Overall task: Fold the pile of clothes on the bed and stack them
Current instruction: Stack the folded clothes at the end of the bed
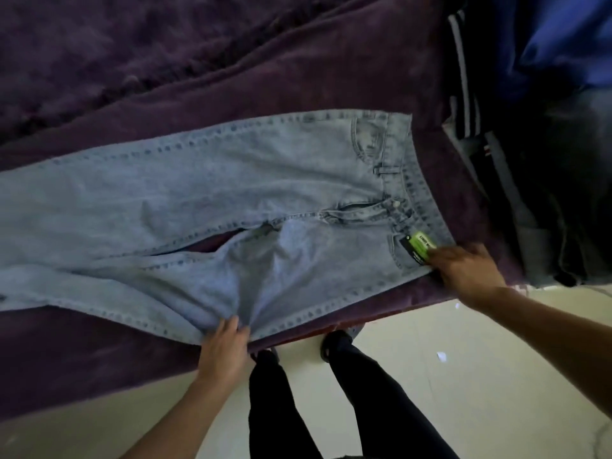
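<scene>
Light blue jeans point(205, 190) lie spread flat across the purple bed cover point(231, 61), waistband to the right, legs running off to the left. A green and black tag point(419, 248) hangs at the waistband's near corner. My left hand point(225, 342) pinches the near leg's outer seam at the bed's front edge, bunching the denim. My right hand point(467, 266) grips the near corner of the waistband beside the tag. A pile of dark clothes point(536, 160) with white stripes and a blue garment point(563, 38) sits at the right.
The bed's front edge runs diagonally from lower left to right. Below it is pale tiled floor point(430, 326), where my legs in black trousers point(331, 402) stand close to the bed. Bare purple cover stretches behind the jeans.
</scene>
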`<action>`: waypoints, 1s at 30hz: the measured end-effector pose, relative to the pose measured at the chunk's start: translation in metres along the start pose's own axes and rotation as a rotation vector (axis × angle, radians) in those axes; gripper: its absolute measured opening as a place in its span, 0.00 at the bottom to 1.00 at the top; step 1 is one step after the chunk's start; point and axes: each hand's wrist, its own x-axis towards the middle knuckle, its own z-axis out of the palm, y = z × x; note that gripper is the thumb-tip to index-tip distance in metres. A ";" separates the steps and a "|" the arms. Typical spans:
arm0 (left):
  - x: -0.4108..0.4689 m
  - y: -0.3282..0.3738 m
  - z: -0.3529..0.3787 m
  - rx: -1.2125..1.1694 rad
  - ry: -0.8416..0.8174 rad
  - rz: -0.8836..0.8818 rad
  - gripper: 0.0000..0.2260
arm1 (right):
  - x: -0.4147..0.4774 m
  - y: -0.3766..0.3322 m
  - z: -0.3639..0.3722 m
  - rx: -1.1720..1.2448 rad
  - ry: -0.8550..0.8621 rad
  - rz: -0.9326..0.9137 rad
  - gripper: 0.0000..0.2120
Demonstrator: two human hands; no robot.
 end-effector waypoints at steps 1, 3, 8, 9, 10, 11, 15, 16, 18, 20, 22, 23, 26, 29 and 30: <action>0.000 0.000 -0.004 -0.008 -0.016 -0.014 0.14 | 0.004 -0.001 -0.004 -0.034 -0.136 0.036 0.14; 0.008 -0.004 -0.019 -0.075 -0.056 -0.094 0.06 | 0.022 0.003 -0.017 -0.139 -0.332 0.074 0.14; 0.041 -0.053 -0.077 -0.489 0.191 -0.212 0.08 | 0.065 0.025 -0.069 0.023 -0.267 0.116 0.09; 0.053 -0.066 -0.096 -0.495 0.269 -0.219 0.07 | 0.080 0.029 -0.083 0.066 -0.194 0.129 0.09; 0.068 -0.079 -0.116 -0.478 0.335 -0.222 0.06 | 0.098 0.030 -0.097 0.078 -0.134 0.135 0.09; 0.083 -0.093 -0.133 -0.456 0.385 -0.229 0.05 | 0.119 0.029 -0.111 0.073 -0.097 0.142 0.10; 0.158 -0.145 -0.181 -0.412 0.426 -0.257 0.08 | 0.213 0.019 -0.139 0.050 0.005 0.198 0.14; 0.179 -0.155 -0.186 -0.405 0.431 -0.278 0.09 | 0.234 0.017 -0.139 0.036 0.012 0.220 0.14; 0.222 -0.168 -0.189 -0.406 0.443 -0.332 0.09 | 0.271 0.018 -0.131 0.017 0.021 0.274 0.15; 0.258 -0.172 -0.183 -0.388 0.467 -0.383 0.10 | 0.298 0.015 -0.116 -0.032 0.018 0.328 0.16; 0.286 -0.169 -0.165 -0.339 0.442 -0.388 0.17 | 0.310 0.008 -0.095 -0.058 0.046 0.326 0.21; 0.295 -0.166 -0.153 -0.314 0.396 -0.369 0.21 | 0.311 0.002 -0.081 -0.047 0.059 0.289 0.23; 0.312 -0.157 -0.112 -0.205 0.277 -0.311 0.28 | 0.297 -0.019 -0.038 -0.069 -0.040 0.174 0.29; 0.325 -0.157 -0.082 -0.137 0.318 -0.303 0.31 | 0.293 -0.024 -0.001 -0.111 -0.089 0.221 0.31; 0.328 -0.157 -0.076 -0.128 0.337 -0.309 0.31 | 0.296 -0.023 0.007 -0.113 -0.081 0.235 0.31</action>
